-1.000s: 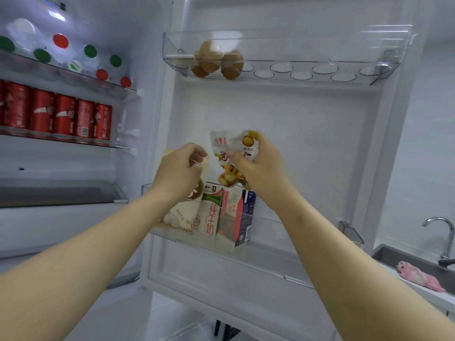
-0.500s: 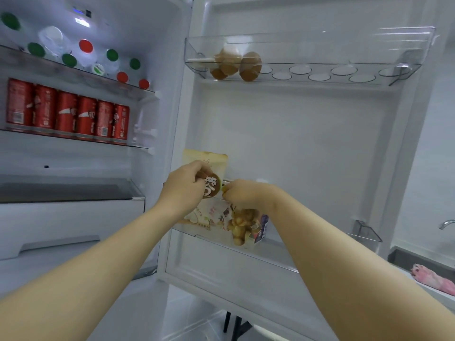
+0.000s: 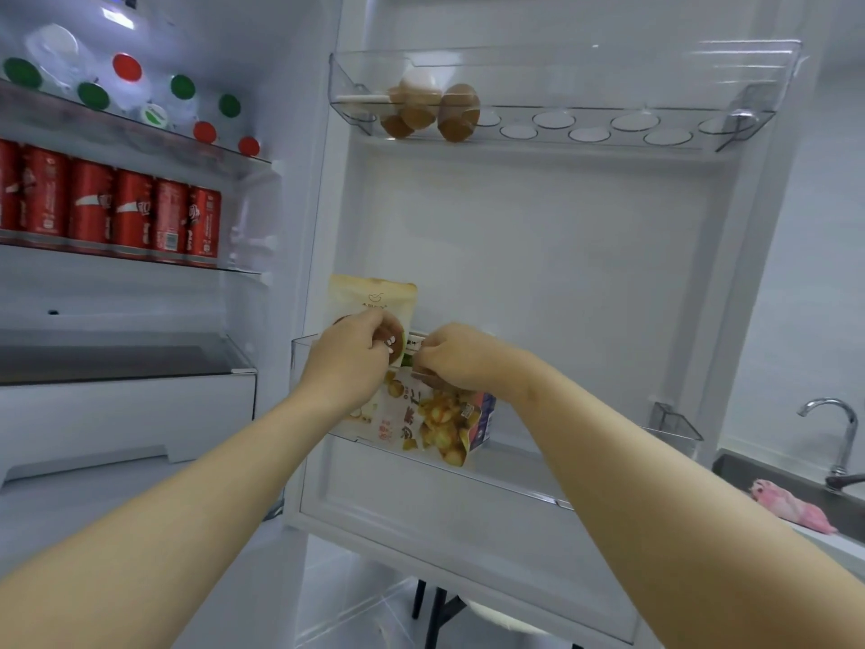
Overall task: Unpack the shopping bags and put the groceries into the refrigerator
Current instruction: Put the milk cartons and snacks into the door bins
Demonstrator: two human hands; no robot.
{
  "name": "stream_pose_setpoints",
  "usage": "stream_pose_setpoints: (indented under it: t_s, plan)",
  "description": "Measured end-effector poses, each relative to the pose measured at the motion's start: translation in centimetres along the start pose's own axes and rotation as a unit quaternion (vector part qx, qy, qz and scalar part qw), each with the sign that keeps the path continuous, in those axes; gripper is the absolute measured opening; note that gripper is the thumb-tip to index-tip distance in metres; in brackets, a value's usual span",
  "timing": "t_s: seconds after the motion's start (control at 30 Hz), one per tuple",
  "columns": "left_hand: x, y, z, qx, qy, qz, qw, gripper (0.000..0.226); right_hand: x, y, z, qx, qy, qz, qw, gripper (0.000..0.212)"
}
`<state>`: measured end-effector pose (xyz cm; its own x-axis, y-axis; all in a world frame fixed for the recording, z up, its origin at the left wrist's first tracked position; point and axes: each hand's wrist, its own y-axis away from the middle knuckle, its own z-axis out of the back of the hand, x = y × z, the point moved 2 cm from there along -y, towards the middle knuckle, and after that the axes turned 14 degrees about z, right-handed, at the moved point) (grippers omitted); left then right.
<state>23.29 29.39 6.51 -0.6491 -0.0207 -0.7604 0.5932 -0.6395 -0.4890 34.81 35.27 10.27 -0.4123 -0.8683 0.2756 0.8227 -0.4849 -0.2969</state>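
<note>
Lowered since earlier: glossy snack packet point(image 3: 435, 423) now sits in clear door bin point(image 3: 524, 475), our right hand point(image 3: 461, 363) pinching its top; left hand point(image 3: 348, 363) grips cream pouch point(image 3: 374, 292); room rightward.

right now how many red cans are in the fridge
6 red cans, in one row on the second shelf at left; the frame edge cuts the leftmost, so more may be out of view.
</note>
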Motion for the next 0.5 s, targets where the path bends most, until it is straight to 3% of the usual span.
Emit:
stream_pose_setpoints:
  t_s: [0.1,0.17,0.27,0.33,0.5]
  plan:
    - [-0.6,-0.1,-0.5,0.003,-0.013,-0.008,1.0,0.032,-0.6,0.4,1.3,-0.165,0.009,0.028,0.986,0.022]
    - [-1.1,-0.1,-0.9,0.009,-0.019,-0.021,1.0,0.031,-1.1,0.9,2.2,-0.227,0.063,0.017,0.972,0.021]
    - [-1.6,-0.2,-1.4,0.02,-0.03,-0.041,0.999,0.03,-3.0,1.2,2.3,-0.175,0.119,-0.038,0.977,0.036]
    - [-1.9,-0.2,-1.6,0.025,-0.037,-0.051,0.998,0.031,-4.0,1.1,1.5,-0.13,0.095,-0.07,0.985,0.047]
    - [-2.1,-0.3,-2.4,0.054,-0.087,-0.046,0.994,0.034,-4.4,0.9,0.9,-0.106,0.046,-0.04,0.992,0.046]
